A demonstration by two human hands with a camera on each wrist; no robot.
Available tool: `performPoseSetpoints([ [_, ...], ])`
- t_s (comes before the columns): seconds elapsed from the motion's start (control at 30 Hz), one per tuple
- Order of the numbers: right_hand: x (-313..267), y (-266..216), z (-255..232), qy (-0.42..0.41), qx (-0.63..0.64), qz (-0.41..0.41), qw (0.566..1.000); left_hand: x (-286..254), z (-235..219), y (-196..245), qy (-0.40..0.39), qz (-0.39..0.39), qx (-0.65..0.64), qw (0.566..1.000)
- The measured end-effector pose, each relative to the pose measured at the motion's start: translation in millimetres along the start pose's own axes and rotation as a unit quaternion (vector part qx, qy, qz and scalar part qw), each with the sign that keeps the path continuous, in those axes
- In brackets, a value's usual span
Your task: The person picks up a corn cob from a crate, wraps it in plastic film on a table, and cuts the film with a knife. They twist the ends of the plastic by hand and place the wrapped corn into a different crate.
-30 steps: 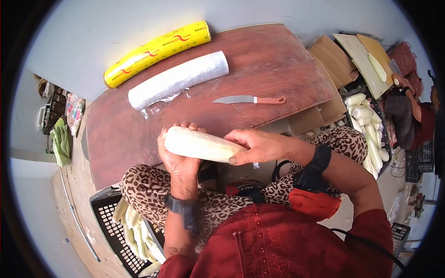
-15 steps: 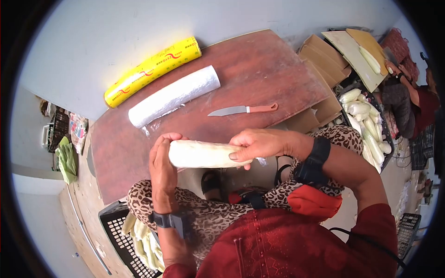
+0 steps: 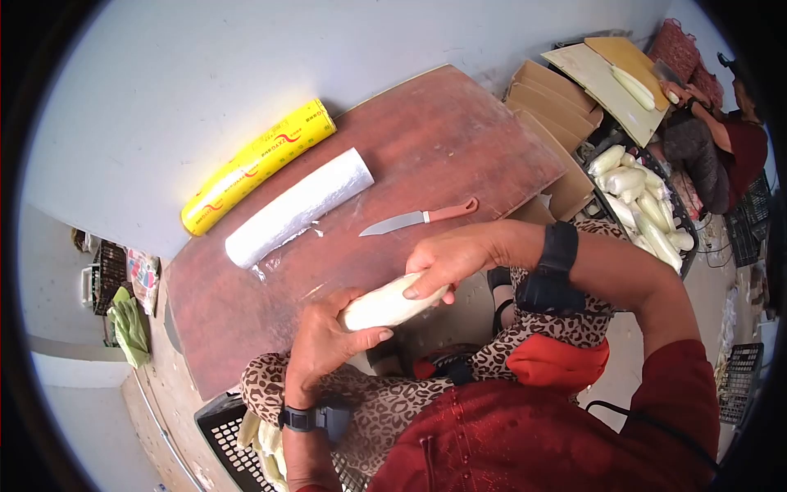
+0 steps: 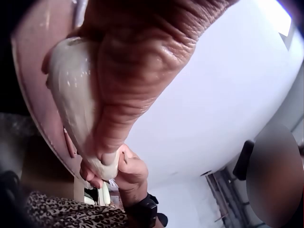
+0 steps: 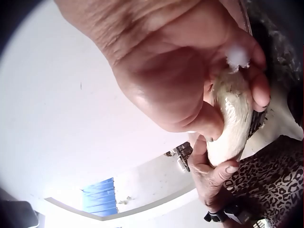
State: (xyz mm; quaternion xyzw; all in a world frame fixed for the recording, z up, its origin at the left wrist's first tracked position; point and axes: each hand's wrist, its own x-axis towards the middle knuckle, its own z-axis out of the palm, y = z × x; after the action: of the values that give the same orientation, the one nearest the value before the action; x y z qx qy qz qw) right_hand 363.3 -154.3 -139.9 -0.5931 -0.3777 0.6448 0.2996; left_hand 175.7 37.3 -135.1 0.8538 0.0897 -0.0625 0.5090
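A pale, elongated vegetable [image 3: 389, 305] in shiny clear film is held between both hands over the table's near edge. Its thicker end sits in my left hand [image 3: 324, 332], with the thumb along the near side and the fingers partly hidden behind. At the narrower end, my right hand [image 3: 459, 258] pinches it between thumb and fingers. In the right wrist view, a bit of clear film [image 5: 237, 59] sticks out by the right fingers. The left wrist view shows the left thumb lying along the glossy vegetable [image 4: 71, 90].
On the brown table [image 3: 459, 123] lie a white film roll [image 3: 299, 209], a yellow wrapped roll [image 3: 258, 168] and a knife [image 3: 418, 217]. Crates of pale vegetables stand right [image 3: 648, 205] and lower left [image 3: 225, 422]. Cardboard [image 3: 549, 107] and another person [image 3: 705, 139] are at the right.
The left hand has turned from palm-up support to a grip with its thumb on the near side. The vegetable now tilts up toward the right hand. The head view has shifted.
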Motion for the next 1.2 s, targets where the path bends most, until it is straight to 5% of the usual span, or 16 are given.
performPoseSetpoints([
  [0.13,-12.6,-12.9,-12.3,0.192,0.062,-0.095,0.975,2.7,1.3,-12.3,0.025,-0.065,-0.196,0.978],
  [0.23,-25.0,-20.5,-22.9,0.349,0.051,-0.28,0.893,2.5,-5.1,-16.6,0.058,-0.078,-0.295,0.95],
  [0.27,-33.8,-23.9,-20.6,0.386,0.139,-0.265,0.872,2.2,-6.2,-17.2,0.068,-0.085,-0.324,0.94],
  [0.37,-46.6,-24.8,-19.3,0.468,-0.129,-0.361,0.797,0.9,-9.2,-23.5,0.07,-0.089,-0.349,0.93],
  [0.4,-47.1,-29.2,-17.6,0.472,-0.239,-0.4,0.748,1.2,-8.3,-25.4,0.074,-0.077,-0.353,0.929],
  [0.5,-32.9,-26.8,-3.8,0.459,-0.321,-0.445,0.699,1.8,-5.8,-27.8,0.076,-0.056,-0.354,0.93],
  [1.2,-32.4,-32.9,-5.1,0.446,-0.386,-0.452,0.669,-4.1,-11.0,-30.0,-0.032,-0.082,-0.445,0.891],
])
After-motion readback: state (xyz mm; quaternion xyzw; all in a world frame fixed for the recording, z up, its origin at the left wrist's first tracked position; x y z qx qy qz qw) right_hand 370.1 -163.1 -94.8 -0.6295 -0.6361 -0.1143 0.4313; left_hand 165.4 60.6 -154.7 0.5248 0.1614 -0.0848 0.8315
